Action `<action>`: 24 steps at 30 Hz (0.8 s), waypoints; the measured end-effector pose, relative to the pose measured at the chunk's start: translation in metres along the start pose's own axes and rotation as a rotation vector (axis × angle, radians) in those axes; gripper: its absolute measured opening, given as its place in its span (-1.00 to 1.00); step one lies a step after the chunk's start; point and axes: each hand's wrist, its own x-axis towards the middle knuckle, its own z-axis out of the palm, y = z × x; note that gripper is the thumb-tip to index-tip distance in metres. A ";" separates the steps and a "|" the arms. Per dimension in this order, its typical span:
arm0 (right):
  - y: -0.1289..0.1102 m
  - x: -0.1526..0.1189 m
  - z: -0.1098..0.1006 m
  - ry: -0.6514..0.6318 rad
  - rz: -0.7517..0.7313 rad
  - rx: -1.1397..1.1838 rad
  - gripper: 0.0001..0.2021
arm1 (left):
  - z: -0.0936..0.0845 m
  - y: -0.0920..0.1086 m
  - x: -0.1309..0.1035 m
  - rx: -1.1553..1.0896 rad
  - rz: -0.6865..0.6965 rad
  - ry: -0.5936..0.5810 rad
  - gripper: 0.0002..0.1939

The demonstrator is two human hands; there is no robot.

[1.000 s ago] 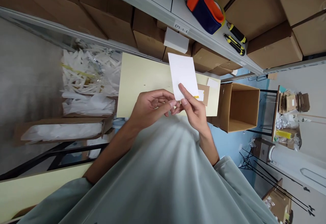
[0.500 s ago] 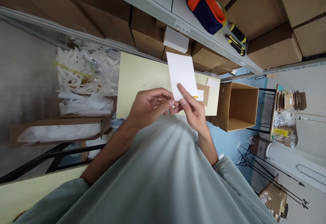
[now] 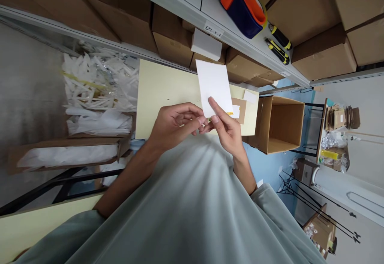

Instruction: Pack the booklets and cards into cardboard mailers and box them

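Observation:
A white card (image 3: pixel 213 84) with a small yellow mark at its lower right corner is held upright over the pale yellow table (image 3: pixel 159 84). My right hand (image 3: pixel 228 130) grips its lower edge, thumb and a finger against it. My left hand (image 3: pixel 178 124) is beside the card's lower left corner, thumb and fingertips pinched together; something small and greenish shows between the two hands, too small to name. Behind the card on the table lies a brown piece of cardboard (image 3: pixel 243 112) with a white label (image 3: pixel 236 111).
An open cardboard box (image 3: pixel 285 126) stands right of the table. On the shelf (image 3: pixel 231 28) are an orange and blue tape dispenser (image 3: pixel 244 10) and two yellow-black cutters (image 3: pixel 279 46). White scraps (image 3: pixel 99 80) fill a bin at the left. Another white slip (image 3: pixel 250 97) lies on the table.
The view has shifted very slightly. Both hands and the card keep nearly the same pose.

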 end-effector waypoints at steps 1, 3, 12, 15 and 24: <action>0.000 0.000 0.000 0.000 0.006 0.007 -0.37 | 0.000 0.000 0.000 0.006 0.004 -0.001 -0.71; 0.001 0.000 0.001 0.005 0.031 0.026 -0.36 | 0.002 -0.001 0.001 0.017 0.021 0.004 -0.71; -0.007 -0.008 0.001 0.211 0.182 -0.008 -0.45 | 0.000 -0.011 0.002 0.298 0.174 0.098 -0.86; -0.011 -0.006 0.002 0.254 0.110 -0.056 -0.55 | -0.001 -0.010 0.001 0.425 0.227 0.091 -0.83; 0.012 0.004 0.003 0.220 0.138 -0.038 -0.62 | -0.006 -0.022 0.001 0.585 0.277 0.032 -0.87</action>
